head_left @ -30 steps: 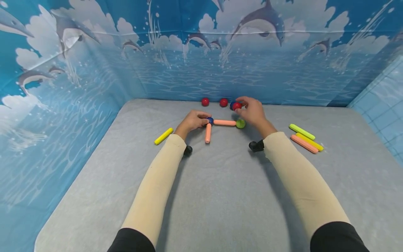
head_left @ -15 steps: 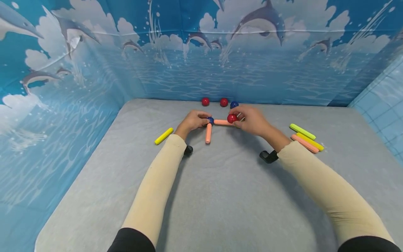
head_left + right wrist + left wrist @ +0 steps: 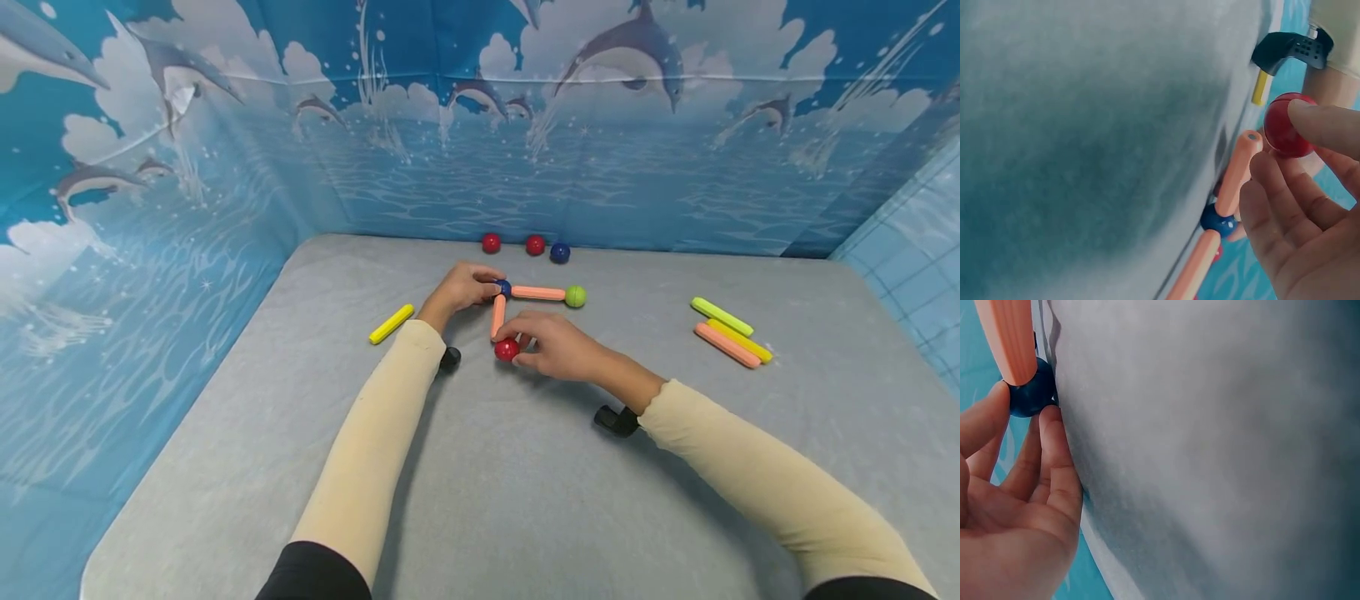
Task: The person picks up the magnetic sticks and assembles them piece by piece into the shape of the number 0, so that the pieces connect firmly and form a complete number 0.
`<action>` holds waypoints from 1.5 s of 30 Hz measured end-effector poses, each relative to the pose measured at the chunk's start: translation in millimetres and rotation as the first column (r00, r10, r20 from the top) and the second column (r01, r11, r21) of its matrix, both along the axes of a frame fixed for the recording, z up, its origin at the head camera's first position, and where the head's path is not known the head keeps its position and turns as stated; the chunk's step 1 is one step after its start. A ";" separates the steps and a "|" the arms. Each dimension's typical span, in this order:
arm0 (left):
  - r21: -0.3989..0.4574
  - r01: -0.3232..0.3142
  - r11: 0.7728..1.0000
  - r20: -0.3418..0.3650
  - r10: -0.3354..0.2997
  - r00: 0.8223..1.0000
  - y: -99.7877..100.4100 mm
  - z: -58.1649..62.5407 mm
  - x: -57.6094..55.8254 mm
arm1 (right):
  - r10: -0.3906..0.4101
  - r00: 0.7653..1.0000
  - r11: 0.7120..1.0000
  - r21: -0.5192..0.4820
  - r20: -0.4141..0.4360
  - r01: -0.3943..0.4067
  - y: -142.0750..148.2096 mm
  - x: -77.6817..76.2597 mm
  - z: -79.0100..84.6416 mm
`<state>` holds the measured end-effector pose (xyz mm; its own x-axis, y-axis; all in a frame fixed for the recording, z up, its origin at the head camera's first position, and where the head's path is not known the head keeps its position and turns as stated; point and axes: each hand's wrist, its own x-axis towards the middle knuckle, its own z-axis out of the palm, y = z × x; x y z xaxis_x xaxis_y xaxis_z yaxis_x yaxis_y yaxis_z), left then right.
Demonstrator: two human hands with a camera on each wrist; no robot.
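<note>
My left hand (image 3: 462, 289) pinches a blue ball (image 3: 1032, 394) between thumb and fingertips. Two orange rods join that ball: one orange rod (image 3: 537, 293) runs right to a green ball (image 3: 575, 297), the other orange rod (image 3: 1239, 172) points toward the front. A red ball (image 3: 1286, 128) is pinched by my right hand (image 3: 558, 346) close to the free end of the front rod. In the right wrist view a small round inset shows on that rod's end, with the red ball just beside it.
Along the back edge lie two red balls (image 3: 491, 243) and a loose blue ball (image 3: 559, 253). A yellow rod (image 3: 392, 323) rests left of my left hand. On the right lie a lime rod (image 3: 722, 316), another yellow rod (image 3: 761, 352) and an orange rod (image 3: 727, 345).
My right hand has carried the red ball from the back edge, over the right-hand rod, forward and left to the front rod's end. The left hand stays on the blue ball.
</note>
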<state>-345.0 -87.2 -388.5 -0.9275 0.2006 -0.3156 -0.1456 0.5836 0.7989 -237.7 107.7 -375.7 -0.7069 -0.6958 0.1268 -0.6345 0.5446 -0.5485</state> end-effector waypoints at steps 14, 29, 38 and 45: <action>-0.007 0.001 1.000 0.013 -0.001 1.000 0.8 0.8 -0.1 | -0.020 0.992 1.000 0.012 0.126 0.018 -3.1 -4.7 -9.7; 0.015 -0.016 1.000 0.013 0.016 1.000 0.6 -1.6 -2.0 | -0.111 0.980 0.993 0.057 0.168 0.103 -13.7 -10.1 -16.2; 0.027 -0.014 1.000 0.022 0.014 1.000 0.9 -2.7 -2.6 | -0.174 0.955 0.985 0.043 0.240 0.169 -14.4 -11.1 -16.6; 0.039 -0.009 0.999 0.026 0.008 1.000 0.7 -1.9 -2.5 | -0.185 0.949 0.983 0.032 0.255 0.183 -15.7 -12.3 -17.6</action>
<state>-347.5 -86.5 -390.5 -0.9206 0.2057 -0.3319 -0.1715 0.5505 0.8170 -250.0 92.0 -393.3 -0.8305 -0.5512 -0.0803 -0.3619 0.6435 -0.6744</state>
